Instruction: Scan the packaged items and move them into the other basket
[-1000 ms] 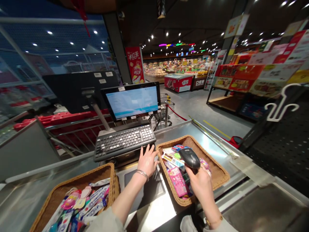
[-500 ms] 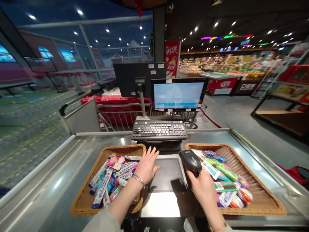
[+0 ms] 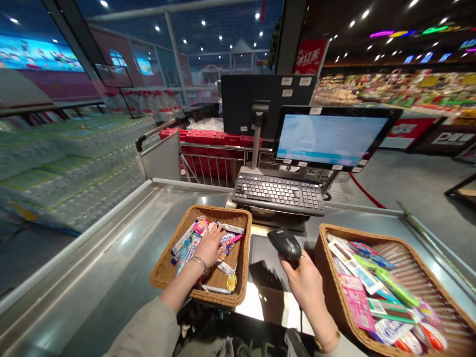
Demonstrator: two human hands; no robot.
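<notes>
My left hand [image 3: 211, 246] reaches into the left wicker basket [image 3: 163, 270] and rests on the packaged items [image 3: 188, 245] there; its fingers lie over them and I cannot tell if they grip one. My right hand [image 3: 303, 277] is closed round the handle of a black barcode scanner [image 3: 284, 243], held above the dark scanner plate [image 3: 266, 260] between the two baskets. The right wicker basket [image 3: 403, 250] holds several colourful packets [image 3: 359, 292].
A keyboard [image 3: 278, 192] and a lit screen [image 3: 330, 139] stand behind the baskets, with a second monitor's back [image 3: 266, 99] further off. The steel counter [image 3: 107, 267] stretches left. Red shopping carts [image 3: 211, 141] stand beyond a rail. Shop shelves fill the background.
My view has turned left. My left hand moved from the scanner plate into the left basket onto the packets. My right hand still holds the scanner.
</notes>
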